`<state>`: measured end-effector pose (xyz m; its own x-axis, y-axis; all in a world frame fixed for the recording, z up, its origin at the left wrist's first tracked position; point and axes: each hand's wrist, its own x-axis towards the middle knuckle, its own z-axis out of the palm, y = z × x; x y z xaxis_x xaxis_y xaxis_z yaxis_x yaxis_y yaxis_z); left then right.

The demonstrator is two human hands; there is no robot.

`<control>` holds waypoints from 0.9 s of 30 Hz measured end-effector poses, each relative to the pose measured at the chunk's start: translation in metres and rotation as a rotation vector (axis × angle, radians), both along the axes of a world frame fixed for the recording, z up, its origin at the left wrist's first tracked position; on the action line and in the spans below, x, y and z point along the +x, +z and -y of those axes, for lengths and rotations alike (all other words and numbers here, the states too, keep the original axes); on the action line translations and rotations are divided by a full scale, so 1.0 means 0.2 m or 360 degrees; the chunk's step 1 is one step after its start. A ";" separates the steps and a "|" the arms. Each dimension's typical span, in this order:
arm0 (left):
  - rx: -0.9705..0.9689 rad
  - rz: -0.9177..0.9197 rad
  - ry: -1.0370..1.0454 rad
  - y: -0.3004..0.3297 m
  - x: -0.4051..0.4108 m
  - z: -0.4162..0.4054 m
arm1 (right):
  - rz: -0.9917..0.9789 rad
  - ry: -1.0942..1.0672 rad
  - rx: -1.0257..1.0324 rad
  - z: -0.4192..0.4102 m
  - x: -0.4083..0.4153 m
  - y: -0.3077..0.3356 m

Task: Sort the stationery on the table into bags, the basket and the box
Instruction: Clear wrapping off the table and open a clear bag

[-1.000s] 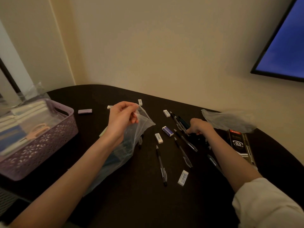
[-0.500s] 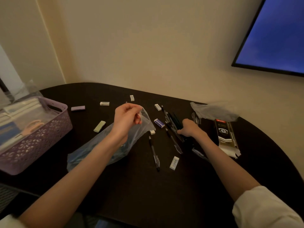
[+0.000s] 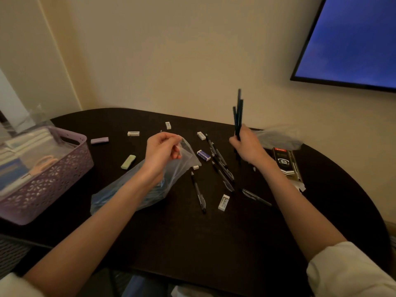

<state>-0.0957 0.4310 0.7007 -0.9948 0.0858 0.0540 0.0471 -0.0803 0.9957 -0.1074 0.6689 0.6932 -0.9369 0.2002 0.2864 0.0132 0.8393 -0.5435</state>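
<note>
basket [image 3: 70, 166] lilac (lacy cut-outs) | table [image 3: 192, 243] dark brown | eraser [image 3: 128, 162] pale green

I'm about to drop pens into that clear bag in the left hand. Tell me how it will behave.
The clear plastic bag is probably floppy: it sags from the left hand onto the table. Its mouth likely collapses unless held open. Being thin film, it may shift once the pens from the right hand land.

A domestic room, probably a living room or study: plain cream walls, a wall-mounted flat screen [image 3: 351, 39] glowing blue, and a dark rounded surface [image 3: 192, 232] bearing a lilac plastic basket [image 3: 49, 181] and scattered stationery.
</note>
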 end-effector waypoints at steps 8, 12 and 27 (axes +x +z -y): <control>-0.0016 0.0003 0.0005 -0.01 0.02 0.04 | -0.0297 0.0327 -0.1460 0.29 0.20 0.06; 0.0005 -0.0015 -0.0001 0.00 0.03 0.03 | -0.0308 0.0387 -0.1535 0.35 0.21 0.04; 0.0037 -0.0290 0.0169 0.18 0.03 0.19 | 0.0030 0.0837 -0.1183 0.56 0.14 0.17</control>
<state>-0.0906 0.3929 0.7366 -0.9719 -0.0222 0.2343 0.2354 -0.0879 0.9679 -0.0800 0.5572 0.7272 -0.9628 -0.1276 0.2384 -0.2582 0.1730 -0.9505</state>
